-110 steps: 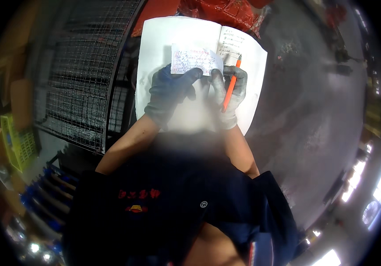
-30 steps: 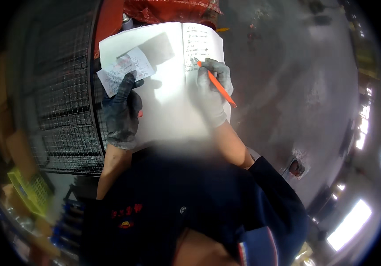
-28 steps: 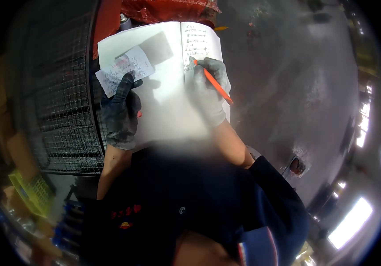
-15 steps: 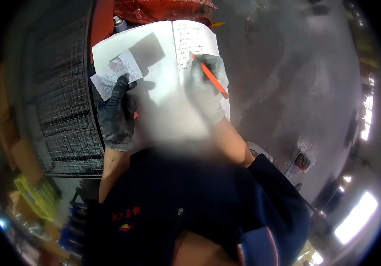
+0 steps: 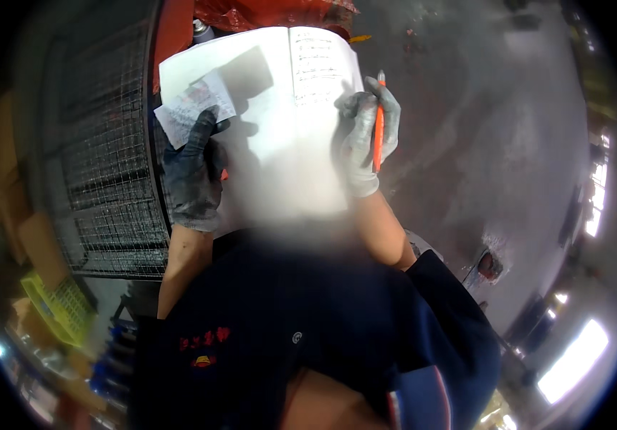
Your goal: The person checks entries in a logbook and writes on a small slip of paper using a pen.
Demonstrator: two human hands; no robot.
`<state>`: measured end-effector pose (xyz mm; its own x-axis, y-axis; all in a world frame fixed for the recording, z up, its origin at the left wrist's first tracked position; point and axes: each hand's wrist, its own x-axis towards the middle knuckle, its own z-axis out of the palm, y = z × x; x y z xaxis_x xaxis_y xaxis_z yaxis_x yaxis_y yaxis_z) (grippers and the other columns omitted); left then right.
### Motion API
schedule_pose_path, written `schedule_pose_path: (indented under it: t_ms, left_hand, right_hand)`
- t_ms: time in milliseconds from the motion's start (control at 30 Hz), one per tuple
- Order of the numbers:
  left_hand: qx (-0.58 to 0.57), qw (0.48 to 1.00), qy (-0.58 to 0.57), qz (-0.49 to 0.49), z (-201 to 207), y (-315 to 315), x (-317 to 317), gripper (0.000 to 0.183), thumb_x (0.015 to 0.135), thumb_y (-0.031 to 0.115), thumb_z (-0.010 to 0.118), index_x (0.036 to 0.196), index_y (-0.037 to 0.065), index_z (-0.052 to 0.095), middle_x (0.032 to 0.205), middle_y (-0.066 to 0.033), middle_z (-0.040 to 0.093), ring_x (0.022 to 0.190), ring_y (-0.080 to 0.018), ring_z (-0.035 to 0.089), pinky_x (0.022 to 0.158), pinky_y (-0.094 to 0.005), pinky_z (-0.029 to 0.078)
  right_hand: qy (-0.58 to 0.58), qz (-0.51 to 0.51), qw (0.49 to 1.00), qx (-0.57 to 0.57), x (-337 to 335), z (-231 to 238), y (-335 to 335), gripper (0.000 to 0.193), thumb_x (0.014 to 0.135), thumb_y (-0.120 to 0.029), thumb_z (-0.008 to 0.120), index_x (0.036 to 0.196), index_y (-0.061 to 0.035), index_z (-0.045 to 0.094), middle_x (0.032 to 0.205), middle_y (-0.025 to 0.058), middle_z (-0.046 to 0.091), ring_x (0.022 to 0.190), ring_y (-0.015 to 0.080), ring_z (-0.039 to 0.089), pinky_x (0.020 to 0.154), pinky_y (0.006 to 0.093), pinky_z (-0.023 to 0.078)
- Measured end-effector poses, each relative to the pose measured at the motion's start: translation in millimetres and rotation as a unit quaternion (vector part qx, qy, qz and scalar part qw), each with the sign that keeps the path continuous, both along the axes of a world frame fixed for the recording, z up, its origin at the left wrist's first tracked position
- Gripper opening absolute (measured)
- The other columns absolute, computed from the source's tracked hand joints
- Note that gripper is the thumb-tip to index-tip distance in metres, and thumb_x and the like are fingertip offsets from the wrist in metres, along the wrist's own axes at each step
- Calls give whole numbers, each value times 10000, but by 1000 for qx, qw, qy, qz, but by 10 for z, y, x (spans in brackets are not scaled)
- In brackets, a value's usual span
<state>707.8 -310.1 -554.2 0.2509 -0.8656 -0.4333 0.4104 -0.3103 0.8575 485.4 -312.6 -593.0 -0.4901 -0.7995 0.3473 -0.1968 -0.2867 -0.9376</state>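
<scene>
Right hand (image 5: 361, 143) holds the pen (image 5: 378, 132) between its fingers, just by the right edge of the book (image 5: 269, 161), with the tip pointing up and off the page. Left hand (image 5: 192, 172) pinches the slip (image 5: 195, 104) under its thumb, over the book's left edge. Written lines (image 5: 314, 66) already occupy the right page near its top edge; below them, it looks unwritten, though the bottom edge is blurred.

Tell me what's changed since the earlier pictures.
The right hand released the paper slip and, after bringing the orange pen down to the notebook, swung right, carrying the pen's tip off the page. The left hand carried the slip leftward. Unchanged: slip in left hand, pen in right, notebook open.
</scene>
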Motion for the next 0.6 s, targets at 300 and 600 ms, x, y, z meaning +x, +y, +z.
schedule_pose_path:
  t_ms: [300,600]
  left_hand:
    - [22,995,-90,-41,154,43,-205,218,891,239,779,934,34,718,772,-34,716,462,-62,486,448,-227,345]
    - [-10,985,-146,-95,-17,82,-94,263,902,296,763,931,37,727,639,-21,660,449,-62,509,436,-215,348]
  right_hand:
    - [15,101,992,-70,93,-99,92,197,1030,9,502,1189,25,615,900,123,685,760,162,668,663,274,520]
    - [85,177,980,-31,87,40,67,416,859,-6,712,1241,1,548,1099,141,685,970,206,680,850,338,549]
